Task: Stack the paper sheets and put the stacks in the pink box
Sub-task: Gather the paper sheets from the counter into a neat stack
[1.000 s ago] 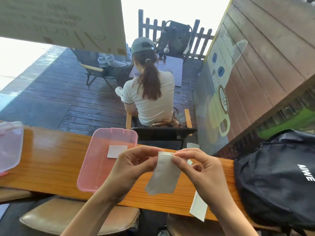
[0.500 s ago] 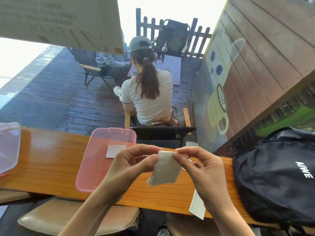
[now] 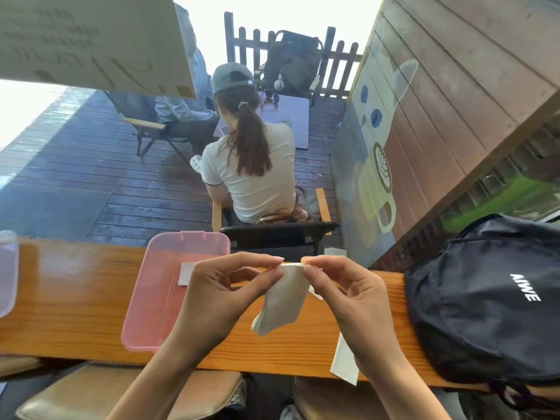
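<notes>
1. My left hand (image 3: 212, 294) & right hand (image 3: 353, 294) are both up above the tabletop (image 3: 75, 298), w/ the paper stack (image 3: 283, 298) pinched between them.
2. Left grip: thumb + forefinger closed on the stack's top-left corner, other fingers curled loose.
3. Right grip: thumb + forefinger closed on the top-right corner, same top edge. The two pinches nearly meet.
4. Stack hangs down from that top edge, btwn my palms, tilted a bit; bottom corner points near-left and sheet edges fan slightly there. It's clear of the wood, not resting on it.
5. Pink box (image 3: 151, 298) lies open on the tabletop just left of my left hand, its far rim w/ the hinge tabs at the tabletop's far edge. My left hand covers part of its right side.
6. One small white sheet (image 3: 185, 272) lies flat inside the box, far-right part, partly hidden by my left hand.
7. Another loose sheet (image 3: 344, 363) hangs over the tabletop's near edge, under my right wrist.
8. Black backpack (image 3: 491, 301) sits on the right end of the tabletop, just beside my right hand, apart from it.
</notes>
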